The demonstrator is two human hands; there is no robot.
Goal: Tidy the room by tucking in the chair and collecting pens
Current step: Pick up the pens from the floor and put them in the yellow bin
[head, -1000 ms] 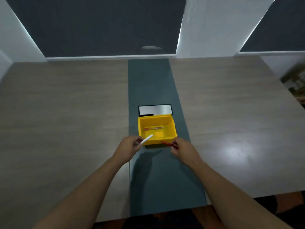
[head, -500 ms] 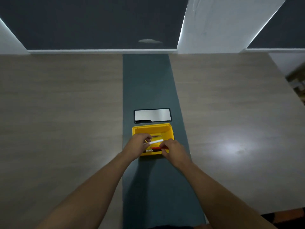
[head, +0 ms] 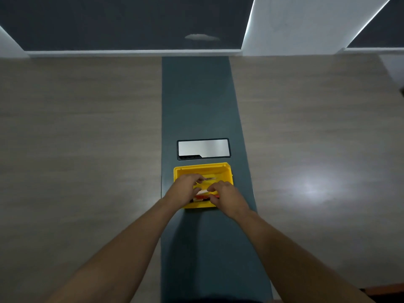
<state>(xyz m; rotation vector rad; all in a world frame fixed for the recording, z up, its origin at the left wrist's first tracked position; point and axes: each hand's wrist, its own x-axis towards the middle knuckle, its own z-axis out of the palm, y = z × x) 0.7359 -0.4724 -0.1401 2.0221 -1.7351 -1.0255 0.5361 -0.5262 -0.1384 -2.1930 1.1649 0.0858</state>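
Over the yellow bin (head: 202, 169) on the worktop's (head: 87, 138) dark centre strip (head: 196, 95), the left hand (head: 183, 188) and right hand (head: 227, 197) meet, fingers curled around a white pen (head: 203, 191) and a red pen (head: 202, 196) lying inside. Another pen (head: 209, 178) rests deeper in the bin. Just beyond it sits a metal panel (head: 203, 148), toward the far edge.

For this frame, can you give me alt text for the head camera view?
Two bare hands, left hand and right hand, reach into a small yellow plastic bin holding white and red pens, on the dark teal centre strip of a wide wood-grain table. Behind the bin lies a silver rectangular panel.
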